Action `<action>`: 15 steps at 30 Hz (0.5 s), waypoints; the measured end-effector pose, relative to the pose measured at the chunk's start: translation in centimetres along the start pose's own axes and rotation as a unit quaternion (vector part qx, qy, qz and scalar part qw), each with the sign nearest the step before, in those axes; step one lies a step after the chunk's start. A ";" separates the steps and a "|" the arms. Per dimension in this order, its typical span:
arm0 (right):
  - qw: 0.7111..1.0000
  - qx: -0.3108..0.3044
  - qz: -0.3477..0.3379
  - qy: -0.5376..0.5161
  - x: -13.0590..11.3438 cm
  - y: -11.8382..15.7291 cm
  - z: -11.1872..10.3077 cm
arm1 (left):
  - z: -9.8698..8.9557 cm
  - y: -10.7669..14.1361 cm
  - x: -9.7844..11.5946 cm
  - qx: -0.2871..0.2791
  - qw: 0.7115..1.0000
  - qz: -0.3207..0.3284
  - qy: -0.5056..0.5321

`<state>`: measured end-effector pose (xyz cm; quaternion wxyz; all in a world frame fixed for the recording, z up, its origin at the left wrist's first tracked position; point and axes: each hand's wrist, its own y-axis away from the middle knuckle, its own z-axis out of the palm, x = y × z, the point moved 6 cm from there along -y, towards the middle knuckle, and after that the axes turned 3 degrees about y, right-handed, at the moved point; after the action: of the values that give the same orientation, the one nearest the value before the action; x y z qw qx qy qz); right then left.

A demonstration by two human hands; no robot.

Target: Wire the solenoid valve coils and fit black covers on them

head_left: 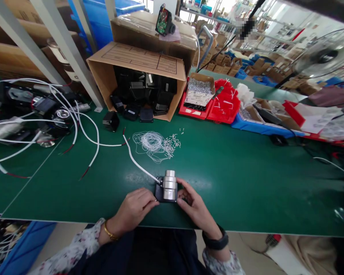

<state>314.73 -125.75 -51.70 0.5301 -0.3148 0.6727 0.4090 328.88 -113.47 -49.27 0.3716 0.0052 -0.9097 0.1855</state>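
On the green bench in front of me lies a motorized valve (169, 186), a silver metal valve body on a black housing with a white cable (140, 167) leading away from it. My right hand (193, 204) grips its right side, the fingers along the far edge and the thumb near the front corner. My left hand (137, 208) pinches at the housing's front left corner, where a tiny shiny bit shows at the fingertips, too small to name. Beyond the valve lie a pile of small screws (172, 146) and a tangled coil of thin clear line (151, 142).
A tipped cardboard box (137, 55) of black housings stands at the back, with a black housing (111, 121) before it. Valves with white cables (87, 124) crowd the left. Red bins (223, 103) and a blue bin (263, 128) line the back right.
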 end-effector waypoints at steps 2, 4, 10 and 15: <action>1.000 0.007 0.000 0.008 0.2 -0.1 0.3 | -0.1 0.1 0.0 -0.003 1.000 -0.003 -0.006; 1.000 0.009 -0.002 0.022 0.2 -0.1 0.5 | -0.3 0.0 0.2 -0.007 1.000 0.003 -0.021; 0.998 0.007 -0.011 0.067 -0.4 0.1 0.4 | -0.5 -1.0 0.6 -0.104 0.992 0.009 -0.071; 0.993 0.005 -0.013 0.121 -1.1 0.2 0.6 | -0.2 -1.6 -0.3 -0.128 0.989 -0.074 -0.028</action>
<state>315.09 -125.14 -50.66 0.4510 -0.3681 0.7300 0.3579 329.54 -114.91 -48.82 0.3562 0.0304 -0.9331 0.0393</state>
